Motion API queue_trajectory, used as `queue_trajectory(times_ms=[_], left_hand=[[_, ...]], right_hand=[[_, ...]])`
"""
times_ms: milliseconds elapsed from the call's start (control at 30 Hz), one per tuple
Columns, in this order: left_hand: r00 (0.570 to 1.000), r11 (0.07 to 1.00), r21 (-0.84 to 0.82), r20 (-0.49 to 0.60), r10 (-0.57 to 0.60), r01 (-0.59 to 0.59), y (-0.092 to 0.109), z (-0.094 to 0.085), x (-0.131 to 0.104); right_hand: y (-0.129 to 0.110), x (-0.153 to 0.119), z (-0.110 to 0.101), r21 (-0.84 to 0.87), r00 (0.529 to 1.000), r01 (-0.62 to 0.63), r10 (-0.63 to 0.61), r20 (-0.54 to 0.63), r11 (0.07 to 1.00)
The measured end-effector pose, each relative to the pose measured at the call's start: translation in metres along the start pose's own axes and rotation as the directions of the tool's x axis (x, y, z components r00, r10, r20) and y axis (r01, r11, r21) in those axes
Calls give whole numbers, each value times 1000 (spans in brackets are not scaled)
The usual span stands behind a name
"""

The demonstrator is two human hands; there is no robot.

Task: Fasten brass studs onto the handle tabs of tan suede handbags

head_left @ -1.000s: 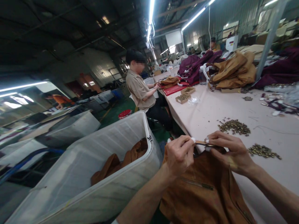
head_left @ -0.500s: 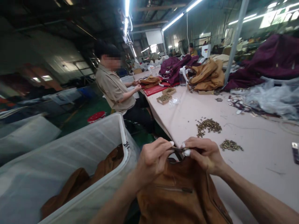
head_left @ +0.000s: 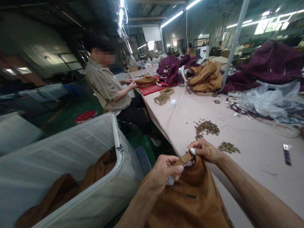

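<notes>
A brown leather bag (head_left: 190, 199) with a zip on its face hangs below my hands at the table's near edge. My left hand (head_left: 167, 169) is closed on a brown leather strap (head_left: 184, 159) at the top of the bag. At the strap's other end, my right hand (head_left: 205, 150) pinches it between thumb and fingers, with white coverings on the fingertips. The strap lies nearly flat between both hands, tilted up to the right. Just beyond my right hand are a small pile of brass-coloured studs (head_left: 228, 147) and a larger pile of similar metal pieces (head_left: 207, 128).
A white bin (head_left: 125, 171) with brown bags (head_left: 71, 190) stands at left. Across the table (head_left: 249, 142), a co-worker (head_left: 106, 82) handles a tan bag. Further back lie small boxes of studs (head_left: 161, 98), purple bags (head_left: 270, 66) and clear plastic (head_left: 266, 98). A metal-tipped strap (head_left: 287, 155) lies right.
The strap has turned so its flat brown face shows. My left hand has rotated and dropped slightly, and the view has shifted a little to the right.
</notes>
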State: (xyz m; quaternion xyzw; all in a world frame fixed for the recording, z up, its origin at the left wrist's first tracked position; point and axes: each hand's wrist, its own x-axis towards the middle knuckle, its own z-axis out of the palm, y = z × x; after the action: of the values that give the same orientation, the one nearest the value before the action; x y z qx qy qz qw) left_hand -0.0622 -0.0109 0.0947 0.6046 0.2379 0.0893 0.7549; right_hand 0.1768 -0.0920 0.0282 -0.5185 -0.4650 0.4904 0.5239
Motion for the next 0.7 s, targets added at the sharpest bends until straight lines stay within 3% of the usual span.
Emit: queue_trajectory(times_ms=[100,167,267,367,467,600,700], left_hand=[[993,989,-147,-114,-28,11,-35,0,2],[982,994,-105,-190,-8,-12,-40,1,-3],[962,998,47,-266,58,-47,-33,2,-11],[951,971,222,-273,145,-85,-25,2,-15],[927,930,354,-306,217,-101,-22,1,-17],[885,909,403,-380,268,-102,-22,-2,-19],[870,906,408,-399,290,-115,-24,-3,-20]], right_hand=[[15,8,-30,-279,967,-67,-7,-256,958],[26,11,-45,-452,907,-162,-48,-419,877],[42,14,-55,-621,836,-309,-107,-539,720],[51,18,-53,-706,810,-394,-140,-570,588],[52,22,-52,-747,814,-423,-147,-562,514],[49,19,-62,-761,862,-416,-51,-505,497],[49,12,-69,-741,863,-450,27,-505,499]])
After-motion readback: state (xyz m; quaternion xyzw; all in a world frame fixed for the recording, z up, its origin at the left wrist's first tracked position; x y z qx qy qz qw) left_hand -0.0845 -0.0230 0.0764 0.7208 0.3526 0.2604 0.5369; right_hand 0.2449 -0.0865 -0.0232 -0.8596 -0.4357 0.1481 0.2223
